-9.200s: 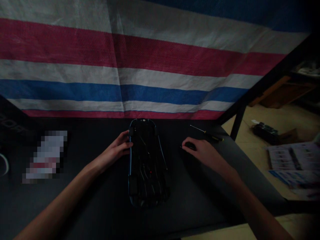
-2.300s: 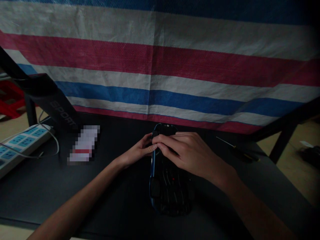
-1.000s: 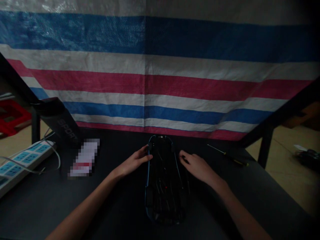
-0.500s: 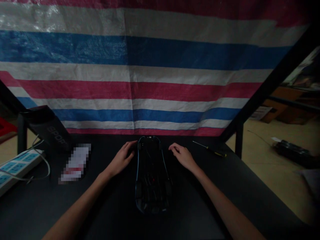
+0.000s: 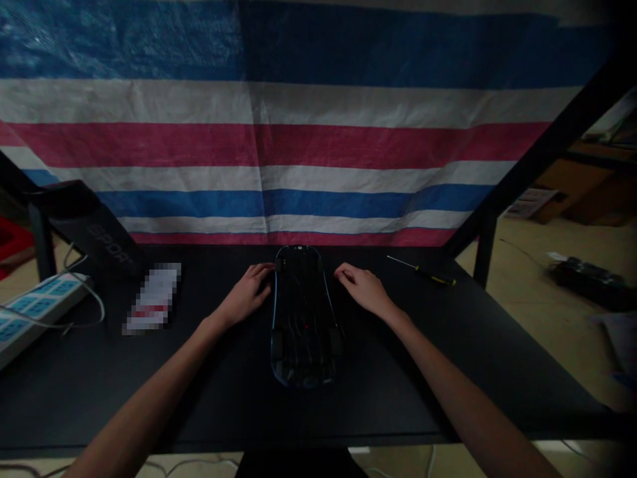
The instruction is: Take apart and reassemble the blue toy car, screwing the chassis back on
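A dark toy car (image 5: 303, 299) lies upside down in the middle of the black table, its wheels and underside facing up. Thin blue edging runs along its body, and a small red spot shows on the underside. My left hand (image 5: 249, 290) rests on the table at the car's left, fingers apart, with the fingertips close to its side; whether they touch it I cannot tell. On the other side, my right hand (image 5: 363, 287) rests with loosely bent fingers, a small gap from the car, holding nothing. A screwdriver (image 5: 423, 271) with a black and yellow handle lies right of it.
At the left are a white power strip (image 5: 42, 309) with a cable, a dark box (image 5: 94, 232) marked SPORT and a blurred-out item (image 5: 154, 299). A striped sheet (image 5: 318, 146) hangs behind the table. Another dark object (image 5: 590, 282) lies on the floor at right.
The view has tilted downward, so the table sits higher in the picture and its front edge shows. Both hands and the car keep nearly the same places on the table.
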Demonstrator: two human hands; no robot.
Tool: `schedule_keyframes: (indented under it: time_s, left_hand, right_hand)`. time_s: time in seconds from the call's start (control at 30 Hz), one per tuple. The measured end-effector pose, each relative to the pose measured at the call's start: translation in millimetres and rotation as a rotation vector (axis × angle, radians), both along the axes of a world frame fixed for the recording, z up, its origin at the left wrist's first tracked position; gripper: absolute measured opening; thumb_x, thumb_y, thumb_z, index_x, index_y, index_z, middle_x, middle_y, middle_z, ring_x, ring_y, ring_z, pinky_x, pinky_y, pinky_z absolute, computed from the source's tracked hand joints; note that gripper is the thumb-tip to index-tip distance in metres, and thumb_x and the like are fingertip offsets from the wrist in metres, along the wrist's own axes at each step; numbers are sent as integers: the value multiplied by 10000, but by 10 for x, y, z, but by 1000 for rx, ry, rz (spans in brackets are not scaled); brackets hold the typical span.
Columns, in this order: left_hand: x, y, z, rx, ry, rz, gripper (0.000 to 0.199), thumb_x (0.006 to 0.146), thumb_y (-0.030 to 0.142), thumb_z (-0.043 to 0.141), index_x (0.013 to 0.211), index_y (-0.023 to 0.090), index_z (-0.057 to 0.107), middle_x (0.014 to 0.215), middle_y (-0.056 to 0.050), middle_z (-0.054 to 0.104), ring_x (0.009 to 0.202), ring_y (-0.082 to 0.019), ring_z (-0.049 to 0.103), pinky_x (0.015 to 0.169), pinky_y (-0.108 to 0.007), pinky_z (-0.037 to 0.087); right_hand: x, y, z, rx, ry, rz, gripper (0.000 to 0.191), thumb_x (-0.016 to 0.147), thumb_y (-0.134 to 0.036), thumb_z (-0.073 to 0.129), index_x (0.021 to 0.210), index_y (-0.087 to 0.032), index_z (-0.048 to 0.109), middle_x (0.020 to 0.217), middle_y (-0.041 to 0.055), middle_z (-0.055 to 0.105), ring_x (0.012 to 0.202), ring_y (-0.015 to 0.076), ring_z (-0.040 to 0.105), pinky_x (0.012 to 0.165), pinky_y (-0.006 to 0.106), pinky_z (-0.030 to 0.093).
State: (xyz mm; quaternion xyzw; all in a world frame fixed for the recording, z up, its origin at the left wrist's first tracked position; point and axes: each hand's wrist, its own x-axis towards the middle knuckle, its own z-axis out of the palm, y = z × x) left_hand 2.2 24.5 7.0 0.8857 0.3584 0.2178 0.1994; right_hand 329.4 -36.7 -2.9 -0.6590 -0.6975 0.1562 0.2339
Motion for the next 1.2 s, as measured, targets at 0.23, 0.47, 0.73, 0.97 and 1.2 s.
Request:
schedule_keyframes:
  time_s: [0.23,0.47,0.73,0.97,1.2]
  left_hand:
    - [-16,27,-61,72,15,-16,406,1030,271,445,1408,165,550,1458,-156,554,1371,-306,500,1203,-541,402]
    - [-12,23,-123,147,77,-22,376,1044,260,430,1393,189,548,1478,-149,542,1409,-323,479,1206,-562,404]
    - [-9,70,-196,228,150,-30,377,1043,258,423,1394,147,505,1473,-193,558,1478,-339,440,1177,-567,459]
    - [-21,46,-178,238,152,-21,392,1043,245,450,1413,125,499,1491,-200,545,1480,-313,443,1204,-513,451]
    - [-4,25,-96,165,129,-21,386,1046,250,438,1417,178,513,1522,-161,525,1490,-303,431,1225,-534,418]
  right_hand:
    - [-67,-28,42,-13,-86,13,192,1007,-307,456,1100,-288,623,777,-30,679,704,167,637,608,274,290]
    - [-69,-31,53,-27,-118,35,197,1019,-310,426,1125,-282,590,753,-26,646,684,173,636,597,273,295]
    - [-75,-23,16,-22,-132,38,177,1008,-281,447,1124,-279,581,770,-27,661,660,163,639,591,259,305]
    - [-66,-30,20,-11,-143,47,153,1017,-267,451,1104,-285,575,777,-33,678,683,163,659,596,258,301]
    - [-75,-54,37,-5,-157,44,156,1026,-278,452,1118,-281,578,785,-27,680,665,160,641,585,256,295]
